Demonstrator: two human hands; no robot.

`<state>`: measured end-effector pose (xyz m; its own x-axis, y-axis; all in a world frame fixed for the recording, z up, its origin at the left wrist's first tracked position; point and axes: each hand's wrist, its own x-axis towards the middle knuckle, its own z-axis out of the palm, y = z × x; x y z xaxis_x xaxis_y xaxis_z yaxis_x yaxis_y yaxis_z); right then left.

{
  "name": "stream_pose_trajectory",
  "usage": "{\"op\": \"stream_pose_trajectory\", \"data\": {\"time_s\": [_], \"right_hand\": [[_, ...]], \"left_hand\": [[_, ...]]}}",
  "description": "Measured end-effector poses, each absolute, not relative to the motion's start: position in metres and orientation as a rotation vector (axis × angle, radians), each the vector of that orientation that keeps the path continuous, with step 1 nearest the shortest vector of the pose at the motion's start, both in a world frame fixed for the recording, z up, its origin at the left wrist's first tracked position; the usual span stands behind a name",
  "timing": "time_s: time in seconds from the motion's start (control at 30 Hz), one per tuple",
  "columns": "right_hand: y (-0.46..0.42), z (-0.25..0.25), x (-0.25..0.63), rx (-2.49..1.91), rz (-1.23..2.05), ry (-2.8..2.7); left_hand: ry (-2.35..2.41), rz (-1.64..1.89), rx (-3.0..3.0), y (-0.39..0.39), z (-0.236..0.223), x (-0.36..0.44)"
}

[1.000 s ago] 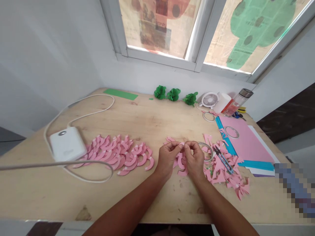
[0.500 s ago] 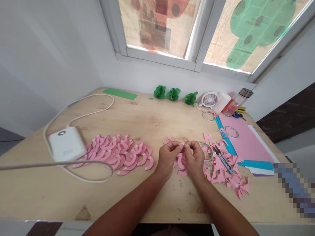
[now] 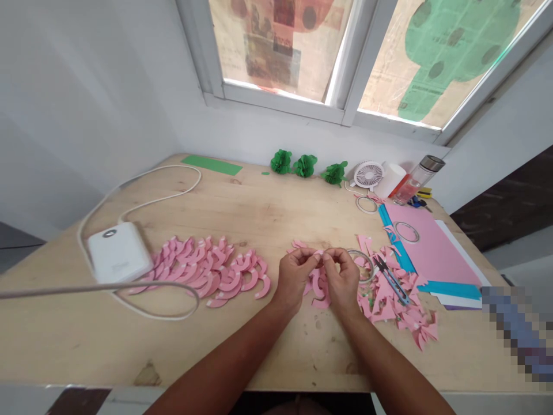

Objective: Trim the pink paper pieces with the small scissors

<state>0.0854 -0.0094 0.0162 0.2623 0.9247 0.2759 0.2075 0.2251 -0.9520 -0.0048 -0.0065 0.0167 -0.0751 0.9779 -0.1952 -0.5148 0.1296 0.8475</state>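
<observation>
One pink paper piece [image 3: 319, 252], its long axis hidden, is pinched between the fingertips of the left hand [image 3: 294, 279] and right hand [image 3: 344, 279], thread snips [image 3: 392, 281] lying nearer the right.

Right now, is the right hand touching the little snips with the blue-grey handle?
Apart. The head view shows a tape roll and bare table between the right hand and the thread snips.
</observation>
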Motion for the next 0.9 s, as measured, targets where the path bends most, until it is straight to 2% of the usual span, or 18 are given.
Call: {"op": "stream_pose_trajectory", "data": {"time_s": [0.9], "right_hand": [[-0.01, 0.0164, 0.0891, -1.314, 0.637, -1.291]], "left_hand": [[0.981, 1.38, 0.691, -0.0044, 0.0122, -0.006]]}}
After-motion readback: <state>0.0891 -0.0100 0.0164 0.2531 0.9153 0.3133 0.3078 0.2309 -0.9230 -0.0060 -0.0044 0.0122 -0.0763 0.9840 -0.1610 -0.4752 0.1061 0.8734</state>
